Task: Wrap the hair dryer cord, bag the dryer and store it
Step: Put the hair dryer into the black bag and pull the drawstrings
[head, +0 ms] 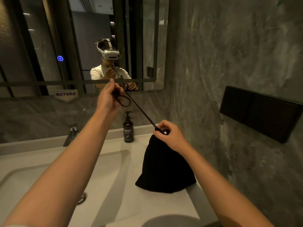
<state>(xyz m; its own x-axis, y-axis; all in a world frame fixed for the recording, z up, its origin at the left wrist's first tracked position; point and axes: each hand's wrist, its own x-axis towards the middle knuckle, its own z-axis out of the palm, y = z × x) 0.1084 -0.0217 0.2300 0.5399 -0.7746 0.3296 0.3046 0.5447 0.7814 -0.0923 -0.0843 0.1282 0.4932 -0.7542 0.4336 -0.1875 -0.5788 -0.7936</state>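
Note:
A black drawstring bag [164, 167] stands on the white counter to the right of the sink, bulging and gathered tight at its top. My right hand [168, 135] pinches the bag's closed neck. My left hand [109, 97] is raised above and to the left, gripping the black drawstring [139, 110], which runs taut down to the bag's neck; a loop of the string hangs from my fingers. The hair dryer itself is hidden from view.
A white sink basin [105, 171] with a metal drain [82, 198] lies left of the bag. A dark pump soap bottle [128, 128] stands behind the bag, a faucet [71, 133] further left. A mirror [41, 46] faces me; a black wall box [260, 112] juts out at right.

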